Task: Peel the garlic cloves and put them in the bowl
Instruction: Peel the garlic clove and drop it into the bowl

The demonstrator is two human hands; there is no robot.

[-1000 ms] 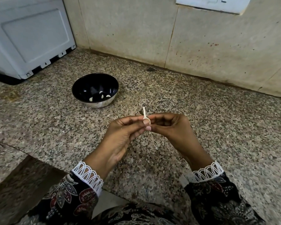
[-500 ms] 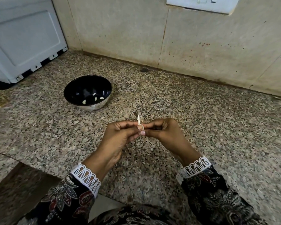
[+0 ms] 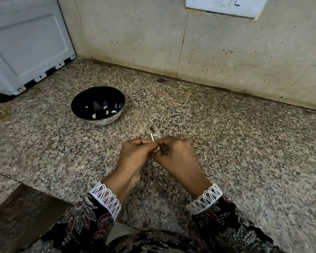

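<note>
The left hand (image 3: 135, 154) and the right hand (image 3: 173, 154) meet above the counter (image 3: 226, 143), fingertips together, both pinching one small clove (image 3: 156, 149) between them. Most of the clove is hidden by the fingers; what shows clearly is a thin pale stalk (image 3: 152, 137) sticking up from the pinch, which looks like the dry tip of the skin or stem. Both hands have their fingers curled in around that spot, thumbs toward each other.

The bowl (image 3: 77, 108) sits on the counter well apart from the hands, up and to the left, near a white appliance (image 3: 26, 48). A few peeled cloves (image 3: 107, 112) lie in its dark bottom.

The clove is judged to be light, small and firm, with a papery skin that tears easily and clings in places. Bare, it is likely a little tacky and smooth, so it can squirt out of a tight pinch. The best hold seems to be on its flat sides with one hand while the other nips the loose skin at the stalk end and pulls along its length. Squeezing hard would bruise it; a light, steady pinch should do. A dropped clove would be hard to spot on the speckled stone.
</note>
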